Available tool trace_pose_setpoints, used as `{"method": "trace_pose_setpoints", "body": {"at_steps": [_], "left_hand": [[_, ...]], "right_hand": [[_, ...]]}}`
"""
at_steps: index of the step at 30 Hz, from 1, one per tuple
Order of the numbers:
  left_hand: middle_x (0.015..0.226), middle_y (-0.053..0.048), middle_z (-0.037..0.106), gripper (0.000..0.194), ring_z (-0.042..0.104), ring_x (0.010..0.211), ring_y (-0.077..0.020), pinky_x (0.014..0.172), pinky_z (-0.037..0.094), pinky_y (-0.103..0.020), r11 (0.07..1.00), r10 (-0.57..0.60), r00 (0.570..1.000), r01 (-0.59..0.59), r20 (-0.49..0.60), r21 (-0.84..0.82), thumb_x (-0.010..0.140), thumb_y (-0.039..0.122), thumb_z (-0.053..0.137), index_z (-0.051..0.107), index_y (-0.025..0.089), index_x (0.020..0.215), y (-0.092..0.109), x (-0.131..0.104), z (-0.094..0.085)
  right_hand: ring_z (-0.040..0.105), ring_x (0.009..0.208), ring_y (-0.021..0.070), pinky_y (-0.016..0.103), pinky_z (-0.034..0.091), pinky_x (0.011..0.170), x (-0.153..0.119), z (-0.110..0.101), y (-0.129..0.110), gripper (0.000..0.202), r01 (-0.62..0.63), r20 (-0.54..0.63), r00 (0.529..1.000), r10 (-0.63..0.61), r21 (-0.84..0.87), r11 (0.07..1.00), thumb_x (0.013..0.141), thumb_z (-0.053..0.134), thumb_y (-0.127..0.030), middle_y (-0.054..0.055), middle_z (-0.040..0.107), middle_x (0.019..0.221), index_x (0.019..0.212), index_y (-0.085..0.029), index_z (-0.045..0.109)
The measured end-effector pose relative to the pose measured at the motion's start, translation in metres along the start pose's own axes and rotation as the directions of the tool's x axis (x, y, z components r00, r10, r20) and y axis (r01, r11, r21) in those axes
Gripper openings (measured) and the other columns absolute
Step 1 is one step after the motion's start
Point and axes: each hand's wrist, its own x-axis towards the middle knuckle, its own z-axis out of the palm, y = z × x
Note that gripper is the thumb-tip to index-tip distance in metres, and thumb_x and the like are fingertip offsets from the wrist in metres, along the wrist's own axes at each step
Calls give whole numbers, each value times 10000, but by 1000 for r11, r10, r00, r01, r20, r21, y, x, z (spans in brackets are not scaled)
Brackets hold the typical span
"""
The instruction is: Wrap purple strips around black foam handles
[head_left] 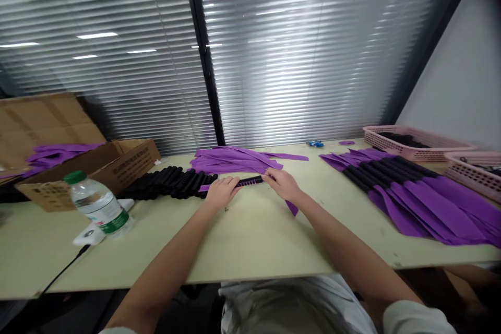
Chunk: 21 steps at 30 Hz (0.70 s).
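Note:
In the head view, a black slotted handle (250, 181) lies level between my two hands, purple showing through its slots. My left hand (221, 191) is closed around its left end, where a purple strip sticks out. At the right end my right hand (282, 183) pinches the handle, and a purple strip end (291, 207) hangs below that hand. Just behind the handle is a heap of purple strips (235, 158). Left of my left hand lies a row of black handles (176, 182).
Purple strips with black sleeves (407, 177) are laid out at the right, near pink baskets (418, 152). To the left stand a cardboard box (131, 164) and a water bottle (99, 203) beside a white device (89, 234) with a cable. Window blinds rise behind the table.

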Motion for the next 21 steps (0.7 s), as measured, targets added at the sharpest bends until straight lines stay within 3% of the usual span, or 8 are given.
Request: {"method": "trace_pose_setpoints", "body": {"at_steps": [5, 10, 15, 18, 21], "left_hand": [[1054, -77, 664, 382, 622, 941, -221, 803, 407, -323, 1000, 3, 1000, -2, -29, 3, 991, 470, 319, 565, 230, 1158, 1, 0, -1], [1025, -71, 674, 323, 627, 916, -224, 782, 402, -334, 1000, 15, 997, -14, -74, 16, 982, 433, 388, 576, 226, 1144, 0, 0, 2], [966, -56, 689, 318, 642, 856, -224, 733, 400, -339, 999, 33, 990, -29, -137, 32, 965, 447, 436, 597, 215, 1111, -3, -1, 8], [948, -58, 690, 316, 643, 816, -218, 712, 393, -338, 998, 58, 984, -54, -168, 26, 963, 454, 439, 610, 219, 1087, -5, -2, 10], [940, -65, 688, 320, 642, 816, -217, 715, 388, -338, 997, 81, 980, -81, -180, 6, 966, 453, 434, 611, 221, 1095, -6, -2, 11]], "right_hand": [[605, 621, 136, 242, 376, 574, 1, 8, -5, 300, -191, 24, 982, 190, 135, 972, 951, 414, -386, -11, 680, 766, 742, -216, 546], [596, 552, 120, 240, 399, 544, 2, 16, -3, 316, -216, 40, 976, 213, 163, 963, 952, 376, -379, -10, 683, 757, 737, -211, 535], [628, 779, 192, 278, 412, 652, -2, 11, -4, 221, -104, -29, 994, 107, 85, 991, 936, 454, -405, 20, 685, 866, 931, -225, 582], [633, 864, 212, 290, 421, 688, -4, 10, -4, 293, 17, 26, 999, -18, 23, 1000, 928, 503, -453, 41, 694, 995, 1112, -236, 575], [633, 871, 217, 287, 419, 686, -3, 12, -2, 313, 58, 102, 993, -57, -9, 998, 932, 508, -470, 46, 700, 968, 1129, -247, 606]]}}
